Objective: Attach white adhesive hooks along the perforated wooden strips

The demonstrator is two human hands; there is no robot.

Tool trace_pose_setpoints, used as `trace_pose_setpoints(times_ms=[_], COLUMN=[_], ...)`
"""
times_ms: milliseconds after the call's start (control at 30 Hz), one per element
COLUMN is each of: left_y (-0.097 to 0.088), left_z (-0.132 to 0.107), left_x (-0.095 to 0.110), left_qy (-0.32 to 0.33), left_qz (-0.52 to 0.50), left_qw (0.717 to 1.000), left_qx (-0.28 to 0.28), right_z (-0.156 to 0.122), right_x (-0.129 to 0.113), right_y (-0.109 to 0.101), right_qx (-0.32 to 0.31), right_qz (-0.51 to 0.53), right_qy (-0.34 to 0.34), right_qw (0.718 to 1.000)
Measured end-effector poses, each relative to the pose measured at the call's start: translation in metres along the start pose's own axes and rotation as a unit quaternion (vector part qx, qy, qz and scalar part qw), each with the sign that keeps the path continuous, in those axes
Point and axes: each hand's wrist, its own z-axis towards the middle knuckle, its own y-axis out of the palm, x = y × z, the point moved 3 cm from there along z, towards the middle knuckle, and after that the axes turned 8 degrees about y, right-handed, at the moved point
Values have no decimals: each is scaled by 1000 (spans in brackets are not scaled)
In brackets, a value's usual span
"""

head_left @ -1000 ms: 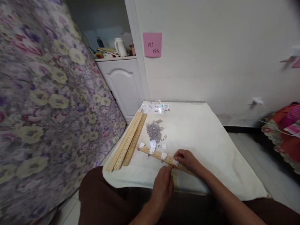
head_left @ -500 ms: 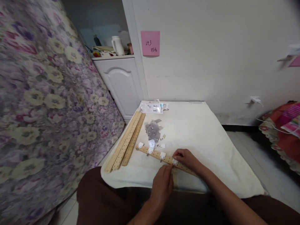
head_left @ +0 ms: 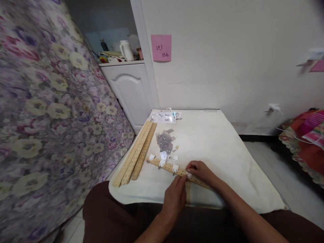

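A pale wooden strip with rows of holes (head_left: pixel 167 166) lies slantwise near the table's front edge. Small white tags, such as this white tag (head_left: pixel 175 168), hang along it with metal pieces at its edge. My right hand (head_left: pixel 201 171) is closed in a pinch on another white tag (head_left: pixel 189 175) over the strip. Just below that tag, my left hand (head_left: pixel 174 195) has its fingertips pressed together at the strip's lower edge; what they grip is hidden. Loose tags with metal pieces (head_left: pixel 174 158) lie beyond the strip, beside a pile of small clear bags (head_left: pixel 165 141).
Several more holed wooden strips (head_left: pixel 138 153) lie along the left side of the table (head_left: pixel 210 141). A clear packet (head_left: pixel 163 117) sits at the back left. A floral curtain (head_left: pixel 58 111) hangs close on the left, and a wall (head_left: pixel 215 60) stands behind.
My left fingertips have shifted slightly up and left at the strip's edge. My right hand keeps its pinch on the tag; the view has tilted slightly.
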Motion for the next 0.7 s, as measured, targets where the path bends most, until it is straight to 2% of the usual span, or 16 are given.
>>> trace_pose_setpoints(times_ms=[333,700], left_y=[-1,0], left_z=[5,4], left_x=[-2,-2], left_qy=[-7,-5], left_qz=[20,13], left_qw=[1000,1000], left_qx=[-12,-3], right_z=[0,-4], right_x=[-2,2], right_y=[-1,-3], right_qx=[3,-57], right_qz=[-29,49], right_qy=[3,12], right_qw=[1000,997])
